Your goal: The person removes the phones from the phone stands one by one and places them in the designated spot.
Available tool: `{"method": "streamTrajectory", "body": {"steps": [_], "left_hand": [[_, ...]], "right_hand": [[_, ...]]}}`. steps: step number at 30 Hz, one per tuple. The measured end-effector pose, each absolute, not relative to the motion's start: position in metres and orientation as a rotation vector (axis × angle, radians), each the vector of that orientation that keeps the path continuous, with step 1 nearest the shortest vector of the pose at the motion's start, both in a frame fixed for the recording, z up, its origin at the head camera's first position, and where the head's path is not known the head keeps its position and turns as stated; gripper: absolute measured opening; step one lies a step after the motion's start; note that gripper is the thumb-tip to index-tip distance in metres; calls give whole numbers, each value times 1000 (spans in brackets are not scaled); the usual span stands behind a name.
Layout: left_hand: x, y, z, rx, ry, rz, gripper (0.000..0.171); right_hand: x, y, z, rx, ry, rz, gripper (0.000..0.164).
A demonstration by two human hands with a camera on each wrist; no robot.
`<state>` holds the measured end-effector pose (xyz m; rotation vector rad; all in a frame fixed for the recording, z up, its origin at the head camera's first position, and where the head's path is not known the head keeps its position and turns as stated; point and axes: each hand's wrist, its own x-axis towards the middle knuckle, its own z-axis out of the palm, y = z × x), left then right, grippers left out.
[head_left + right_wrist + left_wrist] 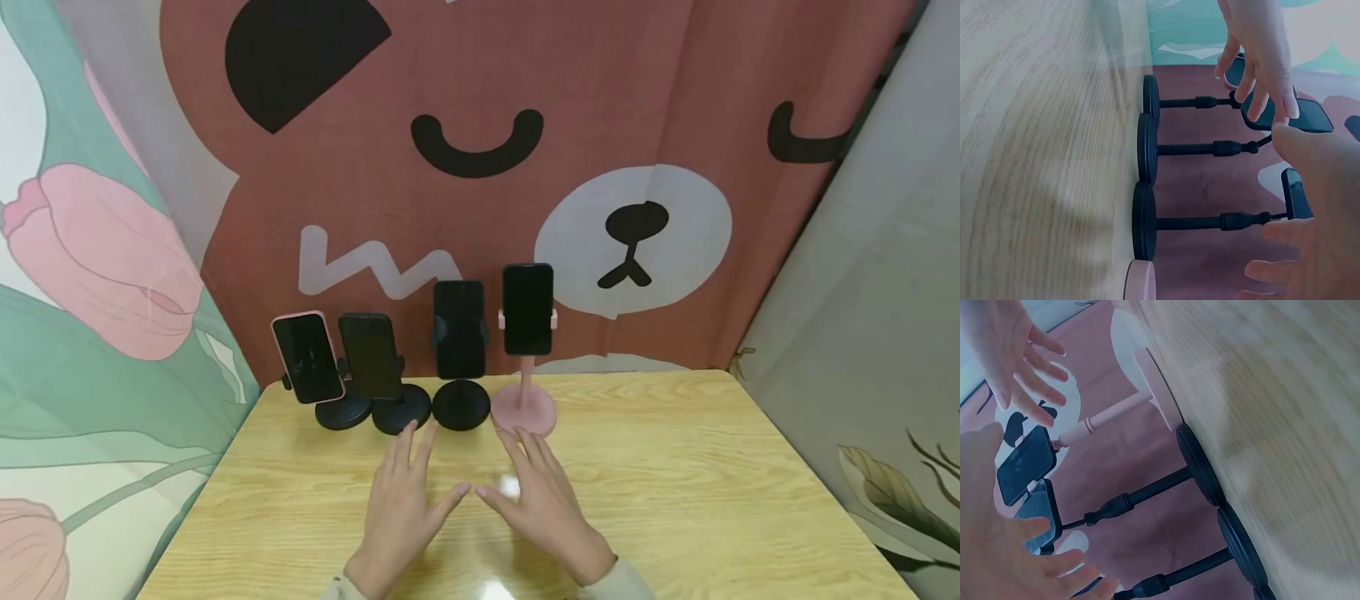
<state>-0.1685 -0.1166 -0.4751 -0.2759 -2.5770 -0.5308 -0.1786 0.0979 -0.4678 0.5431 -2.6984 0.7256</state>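
Both hands are spread above the table in front of a row of phone stands, and neither holds anything. My left hand [401, 508] has straight, parted fingers, its tips near the base of a black stand [402, 410]. My right hand [540, 504] reaches toward the round base of the pink stand [523, 408]. The two thumbs point at each other with a small gap. A dark phone [528, 308] sits upright in the pink stand. Left of it are a black stand with a phone [459, 329], another phone [371, 356] and a tilted pink-edged phone [308, 357].
The stands' round bases line up side by side near the back edge of the wooden table [675, 467]. Behind hangs a brown curtain [615, 83] with a bear face. A floral cloth [105, 258] is on the left, a pale one [892, 333] on the right.
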Motion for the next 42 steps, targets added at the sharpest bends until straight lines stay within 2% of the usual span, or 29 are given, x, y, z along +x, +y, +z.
{"method": "streamTrajectory", "body": {"steps": [10,20,42], "left_hand": [[-164,-130,-468,-233,-2492,-563,85],[-161,-151,-460,-196,-2439,-562,71],[-167,-195,-440,-164,-2258,-575,56]], "right_hand": [[-181,89,-456,557,-2661,840,65],[-180,76,-443,584,-2646,926,54],[-185,32,-412,701,-2568,1043,46]]}}
